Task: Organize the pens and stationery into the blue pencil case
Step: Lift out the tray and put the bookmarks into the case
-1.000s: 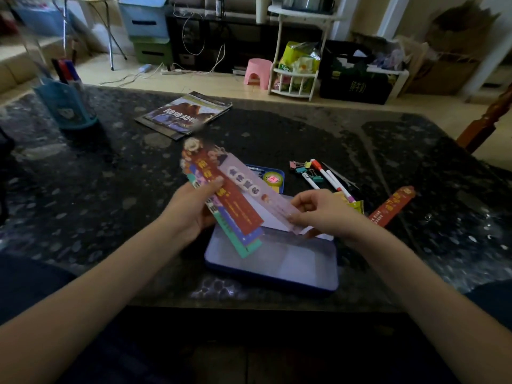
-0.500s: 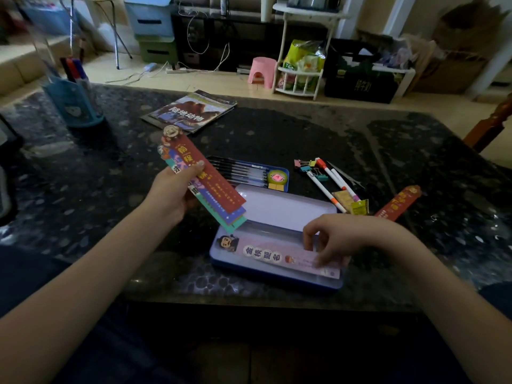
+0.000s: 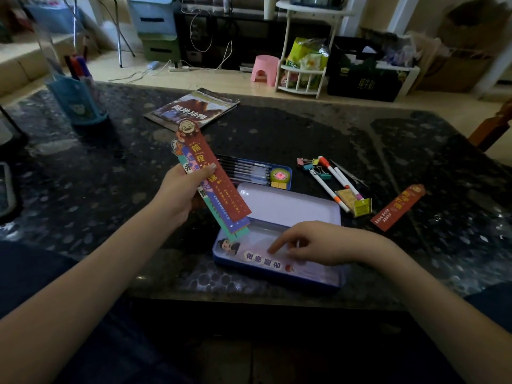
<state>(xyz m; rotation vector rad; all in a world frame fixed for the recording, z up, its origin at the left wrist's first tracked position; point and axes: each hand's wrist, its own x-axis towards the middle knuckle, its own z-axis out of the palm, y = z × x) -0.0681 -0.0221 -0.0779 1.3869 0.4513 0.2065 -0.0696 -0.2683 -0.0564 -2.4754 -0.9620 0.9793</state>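
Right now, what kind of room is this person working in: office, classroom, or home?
Most likely a home living room. Behind the dark stone-patterned table stand a pink child's stool, a small white rack of snack packets, and a low media unit with trailing cables.

book [image 3: 194, 110] cover reading 陆地动物, red bookmark [image 3: 214, 178] headed 前程, pink bookmark [image 3: 266, 260] 金榜题名

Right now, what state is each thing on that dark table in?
Blue tin pencil case: open, lid part beside it.
Pale pink bookmark: lying flat in the case.
Right hand: fingertips pressing the pink bookmark.
Left hand: holding a fanned stack of bookmarks.
Red bookmark: flat on the table.
White pens: loose, outside the case.
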